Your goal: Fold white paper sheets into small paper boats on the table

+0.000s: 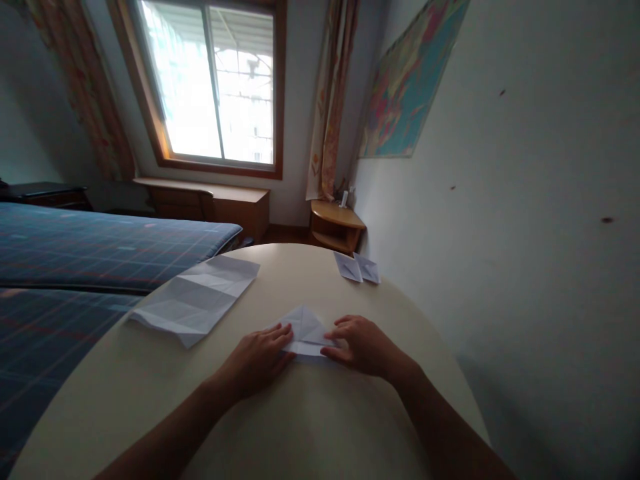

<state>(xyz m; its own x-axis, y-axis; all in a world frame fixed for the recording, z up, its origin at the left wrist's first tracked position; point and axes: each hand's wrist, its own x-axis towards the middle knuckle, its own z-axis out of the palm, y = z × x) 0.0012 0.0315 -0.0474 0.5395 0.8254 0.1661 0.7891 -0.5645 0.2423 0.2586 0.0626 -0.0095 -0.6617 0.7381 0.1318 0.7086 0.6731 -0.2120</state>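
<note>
A white sheet of paper [303,327], folded to a point at the far side with a flat strip along its near edge, lies on the round table [300,427]. My left hand [265,357] rests flat on the paper's left part, its fingers stretched out. At the right corner, my right hand [363,345] has its fingers curled and its thumb on the near strip, gripping the paper there. That corner is partly hidden under the fingers.
A larger creased sheet [205,297] lies at the table's left edge. Two small folded paper pieces [357,268] are at the far right. A bed [110,247] adjoins on the left; a wall [525,267] rises on the right. A corner shelf [337,217] stands beyond.
</note>
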